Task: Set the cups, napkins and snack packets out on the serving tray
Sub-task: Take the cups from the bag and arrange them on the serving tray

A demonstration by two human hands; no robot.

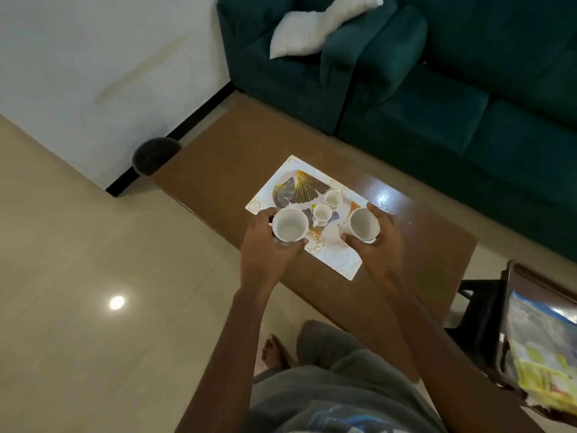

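Room setting. Brown wooden table (218, 157) runs from 11 to 4 o'clock. Teal sofa (468, 104) at 2 o'clock, white cushion (299, 35) at 12. White wall (93, 57) with black skirting (175, 132) at 10. Glossy beige floor (78, 245) at 8 mirrors a lamp (116, 303).

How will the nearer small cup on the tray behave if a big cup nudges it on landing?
The small cup looks empty and light, so it would likely slide on the smooth-looking tray. It looks like ceramic, so it is probably stiff and chippable. Being small, it may tip if knocked at the rim.
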